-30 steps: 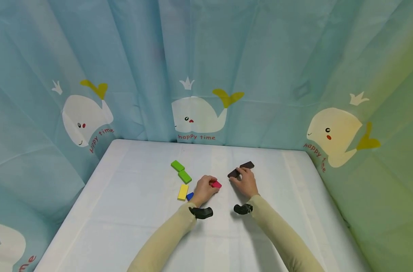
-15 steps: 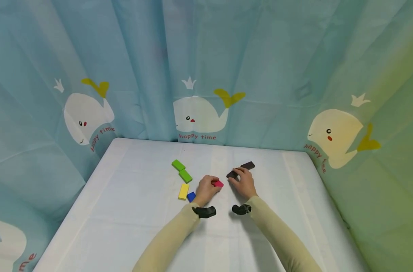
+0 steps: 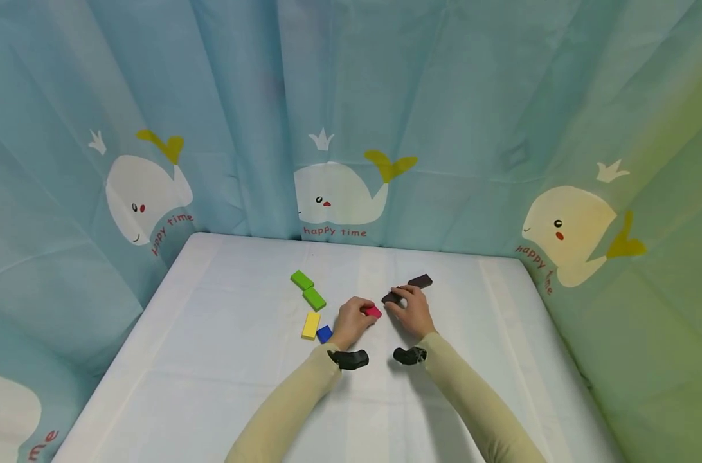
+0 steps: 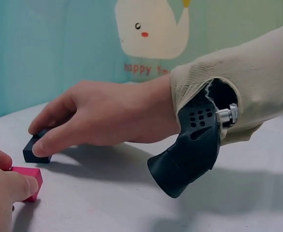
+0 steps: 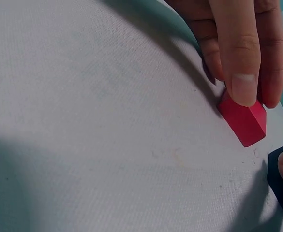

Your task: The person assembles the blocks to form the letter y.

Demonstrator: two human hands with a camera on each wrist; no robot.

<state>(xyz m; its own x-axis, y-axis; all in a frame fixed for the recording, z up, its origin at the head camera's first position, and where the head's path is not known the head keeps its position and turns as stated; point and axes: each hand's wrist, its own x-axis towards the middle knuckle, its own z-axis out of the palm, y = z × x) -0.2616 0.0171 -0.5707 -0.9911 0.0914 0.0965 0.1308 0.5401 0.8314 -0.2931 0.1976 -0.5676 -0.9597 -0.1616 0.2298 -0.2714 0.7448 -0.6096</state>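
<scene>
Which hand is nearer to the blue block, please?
Left. The left hand is just right of the blue block, pinching a pink block; the right hand is farther right, holding a black block.

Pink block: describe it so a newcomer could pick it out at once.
On the white table, find the left hand. The pink block pokes out from its grip, a little apart from the dark block held by the right hand. It is the only pink block.
</scene>
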